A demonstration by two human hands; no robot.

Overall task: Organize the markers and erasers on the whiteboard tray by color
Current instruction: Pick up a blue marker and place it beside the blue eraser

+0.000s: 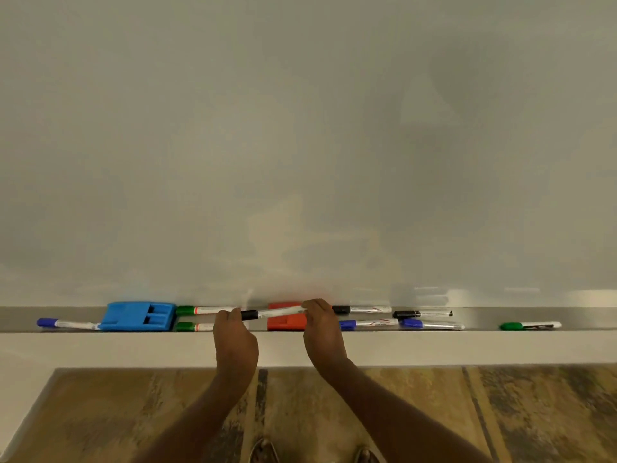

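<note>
I've got the black marker (273,312) lifted just clear of the tray (584,317), across the front of the red eraser (287,324). My left hand (233,332) is curled round its capped end, and my right hand (322,329) has its fingers closed over the other end of the barrel. So both hands are gripping this one pen and nothing else. I'd say it belongs to my right, where a second black marker (362,309) and a third black marker (422,314) already lie along the back of the tray, past the red eraser. To do this well I should let go with my left hand and carry the pen with my right alone. I'd keep it level and high enough to pass over the eraser, then lay it down lengthwise beside those two with the cap facing the same way. Two blue markers (367,324) (432,325) sit in the front row there, so I need to set it down gently and not drop it. A knock could roll them over the tray's edge, or leave black lying across blue.
</note>
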